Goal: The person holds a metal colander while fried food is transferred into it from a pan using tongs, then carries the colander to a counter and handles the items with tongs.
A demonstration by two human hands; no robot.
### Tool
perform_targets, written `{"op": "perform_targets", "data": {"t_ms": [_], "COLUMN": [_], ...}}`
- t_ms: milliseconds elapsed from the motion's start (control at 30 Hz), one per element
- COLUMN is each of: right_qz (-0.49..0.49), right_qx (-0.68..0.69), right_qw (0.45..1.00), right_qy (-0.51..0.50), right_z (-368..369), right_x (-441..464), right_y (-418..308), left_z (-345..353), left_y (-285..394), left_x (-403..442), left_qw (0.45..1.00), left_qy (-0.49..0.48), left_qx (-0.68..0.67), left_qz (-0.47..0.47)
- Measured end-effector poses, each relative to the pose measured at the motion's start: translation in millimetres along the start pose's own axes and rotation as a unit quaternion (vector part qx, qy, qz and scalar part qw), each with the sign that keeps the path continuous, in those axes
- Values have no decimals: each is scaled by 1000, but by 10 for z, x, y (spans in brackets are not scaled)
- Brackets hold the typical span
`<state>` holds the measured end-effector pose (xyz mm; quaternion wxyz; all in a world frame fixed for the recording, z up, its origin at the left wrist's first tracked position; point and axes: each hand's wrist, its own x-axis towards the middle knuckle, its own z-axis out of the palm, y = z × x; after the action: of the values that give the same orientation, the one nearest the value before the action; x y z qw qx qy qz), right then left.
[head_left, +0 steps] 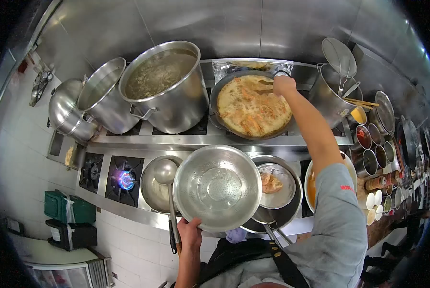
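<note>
Colander (pixel 219 185) Was Held in Front of Pan (pixel 219 87)

The left hand (pixel 191 234) was clamped on the near rim of the colander, which lay just ahead of it. At the pan's far-right edge, the right hand (pixel 284 85) was closed around a tool (pixel 265 90), seemingly tongs.

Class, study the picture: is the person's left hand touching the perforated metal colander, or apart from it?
Touching. The head view shows the left hand gripping the near rim of the perforated metal colander, with no gap between them.
</note>
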<state>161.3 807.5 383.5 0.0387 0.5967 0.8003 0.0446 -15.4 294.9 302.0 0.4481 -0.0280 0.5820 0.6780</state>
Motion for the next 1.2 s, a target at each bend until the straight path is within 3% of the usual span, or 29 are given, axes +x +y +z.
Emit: {"op": "perform_targets", "data": {"t_ms": [100,300,533,667,833,967,1100,1200], "right_qz": [11,-27,-15,-34,-31,-33,-2,-4], "right_qx": [12,-41,11,0,-20,57,99,59], "right_qw": [999,998,999,999,999,998,994,996], "right_qy": [-33,24,32,39,9,18,-50,-60], "right_z": [27,111,258,-9,-257,-28,-54,-172], "right_x": [21,-9,-32,-251,-732,-994,-1232,-1319], "right_y": [-87,28,2,116,333,667,737,858], "left_z": [-9,11,217,200,232,214,291,278], "left_y": [-48,-15,86,44,32,-60,-100,-126], "left_x": [53,41,-11,37,53,142,137,107], "left_qw": [1000,999,998,998,997,996,997,996], "left_qy": [-8,-23,-33,-48,-60,-65,-63,-83], "left_qx": [14,25,39,26,43,54,45,36], "left_qz": [12,6,21,10,3,-1,2,2]}}
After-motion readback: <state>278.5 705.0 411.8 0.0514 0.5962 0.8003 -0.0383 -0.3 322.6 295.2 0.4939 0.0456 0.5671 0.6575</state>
